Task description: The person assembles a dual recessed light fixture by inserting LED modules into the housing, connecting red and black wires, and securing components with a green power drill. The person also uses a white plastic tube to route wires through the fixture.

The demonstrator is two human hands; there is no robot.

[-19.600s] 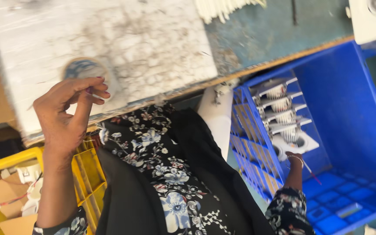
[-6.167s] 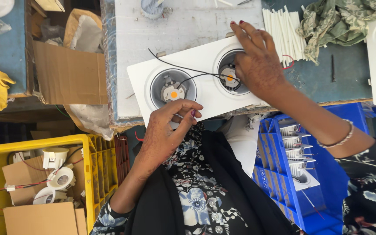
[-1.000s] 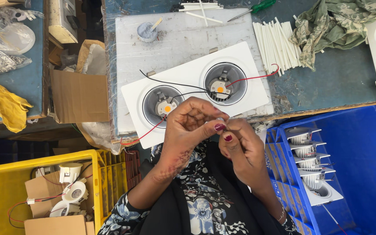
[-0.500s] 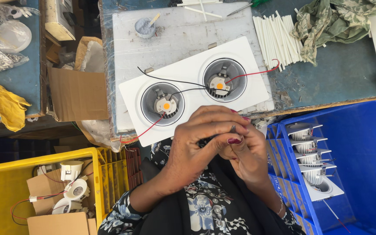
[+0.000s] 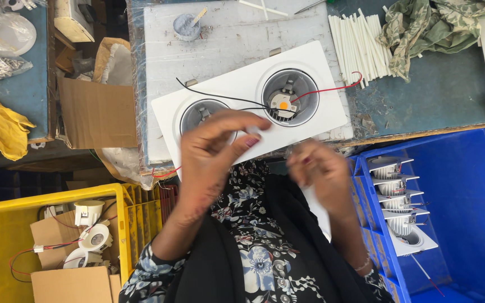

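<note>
Plastic, smooth and white, makes up the rectangular light panel point(image 5: 252, 108) that lies on the scuffed work board point(image 5: 225, 45); two round recesses are sunk into it, each ringed in grey metal. In the right recess a small round light chip point(image 5: 283, 104) with an orange centre is seen, and a red wire point(image 5: 332, 87) and a black wire point(image 5: 220, 96) trail from it across the panel. The left recess is partly covered by the left hand point(image 5: 215, 154), which is raised over the panel's near edge with thumb and fingertips drawn together in a pinch — on what cannot be made out. The right hand point(image 5: 316, 171) is blurred, just beside the left; its fingers look curled, but whether anything is held cannot be told. A bundle of thin white sticks point(image 5: 359, 42) lies by a crumpled green cloth point(image 5: 422, 28). Finned metal lamp bodies point(image 5: 395, 196) are stacked in the blue crate point(image 5: 467, 185), cut off at the frame edge — and cardboard and white fittings fill the yellow crate point(image 5: 51, 193).
</note>
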